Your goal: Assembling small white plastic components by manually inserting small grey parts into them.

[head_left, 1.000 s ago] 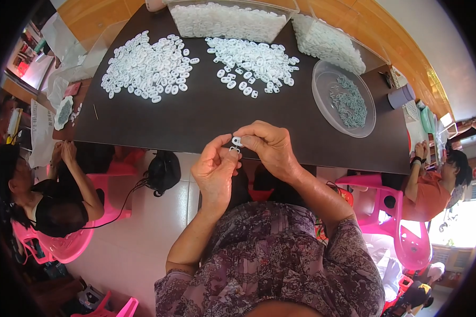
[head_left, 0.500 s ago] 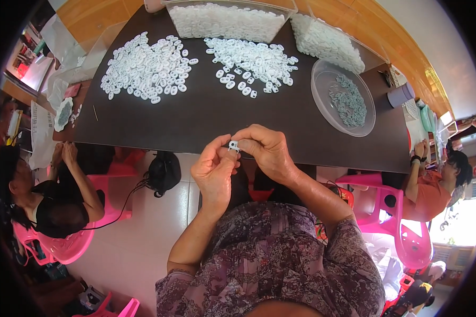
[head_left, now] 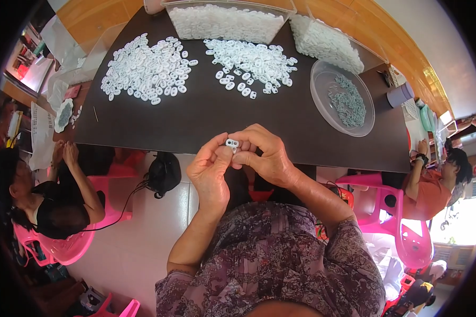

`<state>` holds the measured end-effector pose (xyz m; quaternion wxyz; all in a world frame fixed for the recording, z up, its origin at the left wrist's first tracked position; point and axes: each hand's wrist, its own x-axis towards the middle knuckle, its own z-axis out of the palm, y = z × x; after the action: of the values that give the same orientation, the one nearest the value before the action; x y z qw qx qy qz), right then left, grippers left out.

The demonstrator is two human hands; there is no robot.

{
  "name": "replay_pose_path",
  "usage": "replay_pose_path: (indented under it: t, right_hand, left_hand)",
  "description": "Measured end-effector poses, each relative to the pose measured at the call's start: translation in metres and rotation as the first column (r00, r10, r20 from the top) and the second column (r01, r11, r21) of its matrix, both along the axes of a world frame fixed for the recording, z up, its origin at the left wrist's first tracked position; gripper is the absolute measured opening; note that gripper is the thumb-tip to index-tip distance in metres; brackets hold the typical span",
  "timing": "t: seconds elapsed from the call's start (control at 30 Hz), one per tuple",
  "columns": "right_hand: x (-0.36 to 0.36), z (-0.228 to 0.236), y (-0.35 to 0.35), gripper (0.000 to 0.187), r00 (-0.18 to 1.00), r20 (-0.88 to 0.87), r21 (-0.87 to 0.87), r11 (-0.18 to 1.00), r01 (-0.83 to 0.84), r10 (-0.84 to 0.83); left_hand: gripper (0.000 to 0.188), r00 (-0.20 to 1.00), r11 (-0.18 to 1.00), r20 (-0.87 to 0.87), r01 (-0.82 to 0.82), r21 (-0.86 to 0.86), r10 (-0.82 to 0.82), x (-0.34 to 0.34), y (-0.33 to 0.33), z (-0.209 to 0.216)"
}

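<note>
Right thumb position has changed since the earlier frame: it has slid down below the work, and the held white piece (head_left: pixel 231 142) has turned so its oval face with two dark holes shows more fully. The piece is at the centre of the frame, just over the near edge of the dark, smooth tabletop (head_left: pixel 195 116). The left hand (head_left: pixel 212 166) pinches it between thumb and index finger, the other fingers folded beneath. The right hand (head_left: pixel 264 154) is beside it, fingers bent and close together near the piece's right end; whether they grip it cannot be told. Another small white part (head_left: pixel 234 150) shows just below, partly covered by the left thumb. Upper left of the frame: a loose heap of white ovals (head_left: pixel 145 68), rounded, glossy, two-holed. Upper centre: a second heap (head_left: pixel 254 61), with several single pieces spread along its lower edge. Behind it stands a clear plastic bin (head_left: pixel 277 33) filled with white pieces. Upper right: a shallow, round, translucent tray (head_left: pixel 318 103) containing small, slender grey-green parts (head_left: pixel 349 103); a greyish-purple cylinder (head_left: pixel 401 96), smooth-sided, stands to its right.
</note>
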<state>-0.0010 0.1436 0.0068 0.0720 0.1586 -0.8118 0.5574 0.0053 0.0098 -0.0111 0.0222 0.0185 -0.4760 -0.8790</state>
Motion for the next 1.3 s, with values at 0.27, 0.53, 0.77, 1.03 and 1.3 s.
replay_pose_path:
  t: [0.27,0.53,0.77,1.03,1.3]
  right_hand:
    - [0.000,-0.002,-0.002,0.029,0.992,-0.114,0.045,0.998,0.051,-0.046]
    - [0.007,0.002,-0.007,0.025,0.994,-0.006,-0.054,0.993,0.108,-0.108]
    - [0.009,-0.001,-0.007,0.026,0.993,-0.021,-0.057,0.992,0.113,-0.114]
    - [0.017,0.004,-0.016,0.025,0.986,0.051,-0.108,0.981,0.163,-0.158]
    - [0.018,0.003,-0.014,0.017,0.984,0.170,-0.336,0.936,0.105,-0.050]
  left_hand:
    - [0.019,0.999,0.998,-0.029,0.013,-0.065,-0.015,0.003,0.001,-0.003]
    - [0.017,0.999,0.998,-0.031,0.008,-0.064,-0.010,0.004,0.000,-0.004]
    - [0.018,0.997,0.993,-0.038,0.056,-0.102,-0.060,0.002,-0.008,-0.001]
    - [0.020,0.994,0.990,-0.048,0.090,-0.110,-0.096,0.000,-0.013,-0.005]
    - [0.021,0.990,0.980,-0.107,0.066,-0.187,-0.087,0.001,-0.017,-0.002]
